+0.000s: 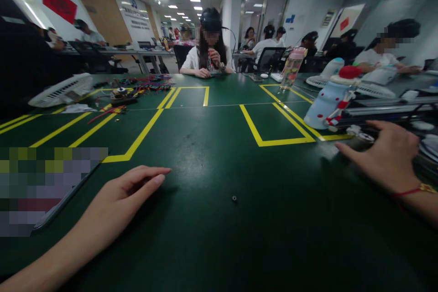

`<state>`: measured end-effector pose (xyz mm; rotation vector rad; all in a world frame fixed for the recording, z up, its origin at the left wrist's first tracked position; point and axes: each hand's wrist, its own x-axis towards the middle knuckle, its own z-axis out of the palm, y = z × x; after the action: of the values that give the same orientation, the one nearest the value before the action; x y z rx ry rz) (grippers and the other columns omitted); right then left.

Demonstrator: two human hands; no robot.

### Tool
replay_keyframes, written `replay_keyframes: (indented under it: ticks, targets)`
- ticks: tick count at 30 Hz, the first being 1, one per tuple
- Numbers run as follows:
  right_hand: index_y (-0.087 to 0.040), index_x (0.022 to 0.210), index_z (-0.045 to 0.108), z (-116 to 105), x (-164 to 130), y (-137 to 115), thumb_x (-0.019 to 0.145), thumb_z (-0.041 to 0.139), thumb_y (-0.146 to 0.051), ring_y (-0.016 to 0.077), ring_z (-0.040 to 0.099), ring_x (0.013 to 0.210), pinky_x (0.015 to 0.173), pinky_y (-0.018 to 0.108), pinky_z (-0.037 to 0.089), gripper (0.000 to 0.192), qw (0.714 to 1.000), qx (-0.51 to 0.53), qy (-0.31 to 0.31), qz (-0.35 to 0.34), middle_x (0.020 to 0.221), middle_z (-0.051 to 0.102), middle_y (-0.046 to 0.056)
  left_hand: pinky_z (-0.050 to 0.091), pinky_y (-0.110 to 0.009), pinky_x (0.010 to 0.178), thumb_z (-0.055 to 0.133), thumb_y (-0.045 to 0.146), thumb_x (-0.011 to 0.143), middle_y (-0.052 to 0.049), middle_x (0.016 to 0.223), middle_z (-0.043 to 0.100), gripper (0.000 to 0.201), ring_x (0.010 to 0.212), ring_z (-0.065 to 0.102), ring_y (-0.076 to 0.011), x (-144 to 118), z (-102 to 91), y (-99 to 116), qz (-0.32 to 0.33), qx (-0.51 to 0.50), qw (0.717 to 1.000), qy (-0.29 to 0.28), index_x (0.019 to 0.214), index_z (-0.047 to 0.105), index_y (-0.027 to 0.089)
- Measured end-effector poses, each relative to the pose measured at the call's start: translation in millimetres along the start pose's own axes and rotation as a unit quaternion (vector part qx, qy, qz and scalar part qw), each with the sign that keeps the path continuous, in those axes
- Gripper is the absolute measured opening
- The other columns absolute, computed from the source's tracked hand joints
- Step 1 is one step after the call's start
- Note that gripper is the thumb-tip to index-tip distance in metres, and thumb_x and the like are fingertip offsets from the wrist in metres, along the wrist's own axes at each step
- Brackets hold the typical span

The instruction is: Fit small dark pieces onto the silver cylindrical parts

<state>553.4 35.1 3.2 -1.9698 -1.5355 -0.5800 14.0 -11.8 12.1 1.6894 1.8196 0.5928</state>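
Observation:
My left hand (132,187) rests at the left over the green table (205,246), its fingers stretched out and nothing in them. At the right, my right hand (388,155) has thumb and fingers spread around a small metallic cylinder (364,140). The hand partly hides that cylinder, and I cannot tell whether it touches it. A tiny dark ring-shaped part, like a nut (234,199), lies on the table between my two hands. Close to my left forearm is a flat, thin-edged object (68,187) with a blurred-out surface.
A blue bottle (320,102) with a red top stands beyond my right hand, near white fans (376,84). Farther back is a clear pink-lidded bottle (292,68). Coloured wires (150,83) lie at the far left. Yellow tape (143,134) marks the table. A person (208,50) sits opposite.

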Motion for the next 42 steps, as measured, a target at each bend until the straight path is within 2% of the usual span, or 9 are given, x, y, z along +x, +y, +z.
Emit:
replay_keyframes:
  ticks: [3,5,8,11,14,19,24,36,42]
  targets:
    - [-0.022,0.125,0.055,-15.4,-27.8,-72.8,0.078,0.059,-0.058,0.0320,0.041,0.128,0.107,0.055,0.029,0.060,0.977,0.068,-0.049,-0.198,0.136,0.047,0.014,0.043,-0.037,0.089,0.051,0.062,0.084,0.001,0.116,0.068,0.045,0.107,0.059,-0.0278,-1.5,5.6,5.1,0.011,0.004,1.000,0.013,0.113,0.066,0.032]
    - [-0.028,0.123,0.059,-26.7,-51.0,-127.9,0.081,0.058,-0.056,0.0283,0.042,0.127,0.104,0.052,0.034,0.050,0.919,0.166,-0.217,-0.285,0.139,0.047,0.008,0.043,-0.037,0.087,0.051,0.060,0.085,0.000,0.113,0.069,0.043,0.104,0.060,-0.0275,-3.9,7.7,9.3,0.013,0.002,1.000,0.022,0.112,0.066,0.031]
    - [-0.034,0.115,0.066,-35.9,-78.3,-190.5,0.081,0.060,-0.055,0.0285,0.040,0.126,0.100,0.052,0.035,0.041,0.845,0.256,-0.321,-0.342,0.139,0.049,0.003,0.044,-0.037,0.084,0.050,0.060,0.085,0.000,0.111,0.070,0.043,0.101,0.062,-0.0276,-7.0,8.2,12.5,0.008,0.006,0.999,0.038,0.112,0.066,0.030]
    - [-0.033,0.095,0.072,-36.3,-82.3,-207.8,0.087,0.055,-0.047,0.0260,0.044,0.121,0.099,0.049,0.036,0.023,0.831,0.285,-0.337,-0.339,0.129,0.056,0.000,0.044,-0.036,0.085,0.051,0.060,0.086,0.000,0.112,0.069,0.043,0.103,0.062,-0.0273,-7.7,7.0,12.0,0.004,0.016,0.999,0.031,0.113,0.066,0.031]
    - [-0.028,0.095,0.070,-35.9,-60.3,-178.8,0.089,0.053,-0.042,0.0231,0.050,0.115,0.098,0.045,0.037,0.023,0.872,0.269,-0.282,-0.294,0.120,0.061,0.003,0.044,-0.034,0.086,0.052,0.058,0.086,0.001,0.113,0.069,0.041,0.104,0.062,-0.0265,-7.2,6.4,11.3,0.002,0.019,1.000,0.021,0.114,0.066,0.032]
    - [-0.017,0.093,0.067,-38.8,-0.3,-76.8,0.088,0.051,-0.043,0.0233,0.056,0.105,0.094,0.039,0.039,0.031,0.981,0.072,-0.074,-0.165,0.108,0.065,0.010,0.046,-0.033,0.082,0.051,0.058,0.087,0.000,0.108,0.070,0.042,0.097,0.064,-0.0255,-6.5,8.4,13.0,0.014,0.021,1.000,0.008,0.113,0.067,0.030]
    - [-0.018,0.101,0.070,-42.5,32.3,-4.8,0.084,0.053,-0.049,0.0209,0.057,0.084,0.071,0.035,0.038,0.040,0.975,-0.098,-0.190,0.061,0.100,0.067,0.013,0.047,-0.033,0.080,0.051,0.057,0.087,-0.001,0.107,0.069,0.041,0.095,0.063,-0.0251,-7.8,9.2,13.8,0.028,0.021,0.999,0.007,0.112,0.067,0.030]
    - [-0.019,0.101,0.074,-38.2,40.5,29.8,0.080,0.052,-0.060,0.0209,0.057,0.078,0.066,0.036,0.036,0.051,0.972,-0.108,-0.181,0.103,0.098,0.068,0.016,0.048,-0.034,0.083,0.051,0.055,0.088,0.000,0.110,0.067,0.038,0.099,0.063,-0.0249,-8.6,9.7,9.5,0.037,0.011,0.999,-0.001,0.111,0.067,0.030]
    - [-0.020,0.106,0.073,-41.3,45.4,21.7,0.080,0.059,-0.051,0.0202,0.057,0.080,0.068,0.035,0.036,0.043,0.960,-0.108,-0.220,0.137,0.102,0.069,0.014,0.047,-0.035,0.085,0.051,0.055,0.088,-0.001,0.112,0.067,0.037,0.102,0.062,-0.0254,-7.5,10.2,7.8,0.044,0.005,0.999,-0.014,0.110,0.067,0.030]
